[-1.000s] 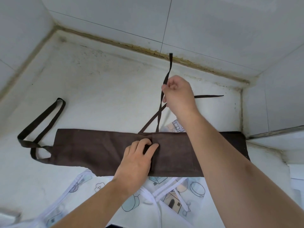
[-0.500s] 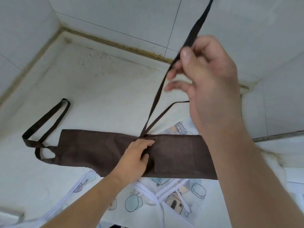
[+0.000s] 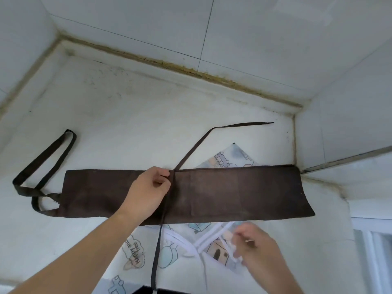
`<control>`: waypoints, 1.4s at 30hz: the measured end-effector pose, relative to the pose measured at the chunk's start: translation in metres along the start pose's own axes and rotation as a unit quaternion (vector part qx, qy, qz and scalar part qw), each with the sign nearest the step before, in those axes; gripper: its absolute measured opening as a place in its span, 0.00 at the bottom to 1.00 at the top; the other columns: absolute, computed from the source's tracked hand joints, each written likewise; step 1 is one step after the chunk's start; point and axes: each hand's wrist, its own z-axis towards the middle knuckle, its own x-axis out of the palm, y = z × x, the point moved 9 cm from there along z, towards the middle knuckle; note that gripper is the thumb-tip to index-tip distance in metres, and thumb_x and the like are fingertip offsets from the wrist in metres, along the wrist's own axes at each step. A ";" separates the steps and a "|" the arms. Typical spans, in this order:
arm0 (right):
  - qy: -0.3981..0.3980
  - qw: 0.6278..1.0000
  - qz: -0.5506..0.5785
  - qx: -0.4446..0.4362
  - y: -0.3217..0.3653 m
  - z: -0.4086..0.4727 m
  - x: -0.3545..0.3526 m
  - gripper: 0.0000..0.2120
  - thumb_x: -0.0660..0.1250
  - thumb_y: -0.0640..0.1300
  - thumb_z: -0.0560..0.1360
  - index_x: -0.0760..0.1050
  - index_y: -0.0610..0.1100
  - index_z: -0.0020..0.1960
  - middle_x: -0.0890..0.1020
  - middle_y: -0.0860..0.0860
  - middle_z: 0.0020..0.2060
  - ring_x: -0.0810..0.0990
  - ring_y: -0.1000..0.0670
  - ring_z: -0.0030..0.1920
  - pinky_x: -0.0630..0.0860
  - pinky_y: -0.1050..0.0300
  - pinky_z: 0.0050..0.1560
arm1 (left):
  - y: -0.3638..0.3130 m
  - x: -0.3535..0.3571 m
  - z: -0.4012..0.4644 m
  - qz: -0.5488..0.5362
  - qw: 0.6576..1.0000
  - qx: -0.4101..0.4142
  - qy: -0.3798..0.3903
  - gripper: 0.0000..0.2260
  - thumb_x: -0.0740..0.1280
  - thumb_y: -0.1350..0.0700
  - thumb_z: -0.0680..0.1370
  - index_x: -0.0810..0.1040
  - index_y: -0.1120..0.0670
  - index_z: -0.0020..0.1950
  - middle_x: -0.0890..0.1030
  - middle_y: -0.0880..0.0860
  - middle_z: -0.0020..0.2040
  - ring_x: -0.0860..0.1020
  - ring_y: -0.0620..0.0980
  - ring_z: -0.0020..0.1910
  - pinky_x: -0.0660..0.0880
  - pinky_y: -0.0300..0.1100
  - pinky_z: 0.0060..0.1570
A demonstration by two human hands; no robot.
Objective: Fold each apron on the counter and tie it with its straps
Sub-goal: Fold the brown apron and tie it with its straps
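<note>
The brown apron (image 3: pixel 212 192), folded into a limp, light band across the counter (image 3: pixel 127 115), will slide unless pinned. The left hand (image 3: pixel 148 192) pinches it at the strap root on its far edge; one strap (image 3: pixel 158 247) trails off the near edge. The right hand (image 3: pixel 252 247) is blurred, so whether it grips anything I cannot tell.

Printed apron (image 3: pixel 135 254): cartoon speech-bubble motif carries text "Happy and free", upside down to the camera; "and" partly cut off, reading probable. No other legible text, labels or numbers.
</note>
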 end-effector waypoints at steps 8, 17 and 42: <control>-0.193 0.855 0.431 0.213 -0.074 0.050 -0.100 0.15 0.75 0.44 0.78 0.78 0.33 0.53 0.88 0.39 0.44 0.89 0.43 0.45 0.83 0.49 0.49 | -0.004 0.027 -0.017 0.032 0.998 -0.045 0.034 0.05 0.70 0.58 0.82 0.83 0.56 0.48 0.86 0.52 0.35 0.86 0.52 0.34 0.84 0.48 0.36; -0.185 0.790 0.562 0.161 -0.068 0.068 -0.091 0.07 0.69 0.34 0.79 0.74 0.40 0.45 0.68 0.49 0.32 0.64 0.52 0.25 0.71 0.62 0.27 | 0.008 0.054 -0.048 0.211 0.945 -0.135 0.209 0.15 0.69 0.51 0.81 0.82 0.61 0.42 0.86 0.56 0.35 0.82 0.49 0.30 0.76 0.38 0.29; -0.017 0.816 -0.322 -0.481 0.166 -0.047 0.151 0.27 0.74 0.40 0.68 0.73 0.50 0.66 0.66 0.52 0.77 0.64 0.44 0.77 0.66 0.47 0.77 | 0.034 -0.081 -0.060 -0.120 0.985 -0.124 0.014 0.09 0.68 0.61 0.83 0.86 0.53 0.59 0.89 0.52 0.52 0.87 0.55 0.53 0.78 0.60 0.65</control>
